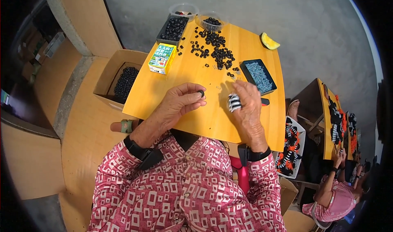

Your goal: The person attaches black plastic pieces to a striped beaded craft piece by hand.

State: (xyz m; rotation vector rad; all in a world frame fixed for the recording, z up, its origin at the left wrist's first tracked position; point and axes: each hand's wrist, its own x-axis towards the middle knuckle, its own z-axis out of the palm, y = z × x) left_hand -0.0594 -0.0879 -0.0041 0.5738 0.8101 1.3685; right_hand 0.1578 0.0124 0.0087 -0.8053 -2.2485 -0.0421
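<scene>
Far left, beside the table (192,78): open cardboard box (107,73) holding a heap of small black pieces (126,82). On the table's left edge, small yellow-green carton (163,59), upright, white panel with printed East Asian characters plus a picture. Just behind, dark tray (167,42) full of black beads (177,28). Left hand (182,98) narrow, thumb and fingertips pinching one round black bead (200,93) above the table's near part. Two clear round tubs at the far edge; black beads scattered loose from there toward the hands. Right hand (249,103) blurred, fingers curled, holding a black-and-white striped piece (234,103) on its thumb side. Near it, dark tray of small blue-grey parts (260,76), then a red-black handle (265,102). Yellow wedge with dark rind (270,41) at the far right corner. Lower right, white bin (302,148) of striped and orange pieces; far right, co-worker in pink (335,197). Other writing: none legible.
</scene>
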